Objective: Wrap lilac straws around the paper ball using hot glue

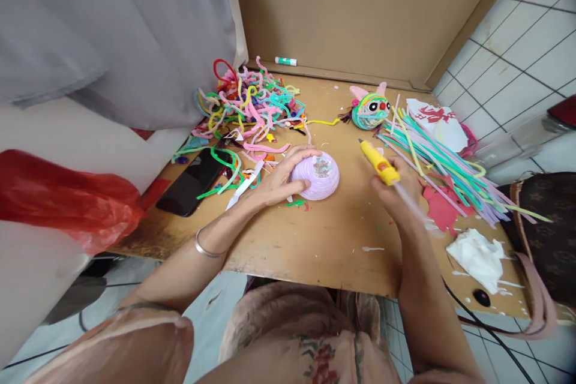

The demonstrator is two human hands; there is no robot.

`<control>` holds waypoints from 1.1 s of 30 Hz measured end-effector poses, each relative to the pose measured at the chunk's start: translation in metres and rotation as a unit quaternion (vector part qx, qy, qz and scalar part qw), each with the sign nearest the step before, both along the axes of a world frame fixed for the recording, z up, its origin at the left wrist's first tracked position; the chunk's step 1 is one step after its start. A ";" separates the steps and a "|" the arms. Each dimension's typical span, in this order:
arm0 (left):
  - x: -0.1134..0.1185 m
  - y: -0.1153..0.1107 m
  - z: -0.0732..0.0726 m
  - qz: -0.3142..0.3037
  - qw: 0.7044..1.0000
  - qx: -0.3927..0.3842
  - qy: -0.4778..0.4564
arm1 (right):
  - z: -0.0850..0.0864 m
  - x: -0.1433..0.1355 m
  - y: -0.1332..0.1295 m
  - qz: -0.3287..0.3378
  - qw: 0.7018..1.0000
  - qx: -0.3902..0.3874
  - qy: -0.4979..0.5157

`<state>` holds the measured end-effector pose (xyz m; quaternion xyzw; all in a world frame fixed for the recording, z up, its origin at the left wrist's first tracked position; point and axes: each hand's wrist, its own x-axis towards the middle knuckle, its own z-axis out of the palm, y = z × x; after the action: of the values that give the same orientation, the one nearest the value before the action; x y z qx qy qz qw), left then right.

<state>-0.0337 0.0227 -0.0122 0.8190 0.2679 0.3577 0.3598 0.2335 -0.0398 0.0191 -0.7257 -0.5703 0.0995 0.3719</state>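
Brown wood forms the counter (pixel 333 240), whose near edge runs just in front of the person's lap. Along the far side stands a cardboard panel (pixel 369 12). The widest open stretch lies between the two forearms, reaching back from the near edge, with only small scraps and a whitish streak on it; a narrower gap separates the two hands.

To the left, a heap of fuzzy coloured stems (pixel 256 99) and a black phone (pixel 193 183) limit sideways room. On the right, a bundle of straight stems (pixel 445 162), a crumpled white tissue (pixel 477 258) and a brown bag (pixel 546 234) crowd that end. A decorated ball with eyes (pixel 369 113) sits beyond the right hand.

The left hand (pixel 279 183) is curved around the left side of a lilac ball (pixel 318 183), fingers over its top and thumb lower down. This ball rests near the counter's middle. The right hand (pixel 398 189) is wrapped around a yellow glue gun (pixel 379 163), its nozzle well apart from the ball.
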 end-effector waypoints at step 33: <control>0.012 -0.006 -0.001 0.056 0.995 0.086 0.013 | 0.002 -0.005 -0.010 0.049 0.965 -0.061 -0.251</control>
<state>-0.0212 0.0171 -0.0132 0.8351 0.2865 0.3885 0.2638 0.2283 -0.0500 0.0211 -0.7200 -0.6729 -0.0328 0.1668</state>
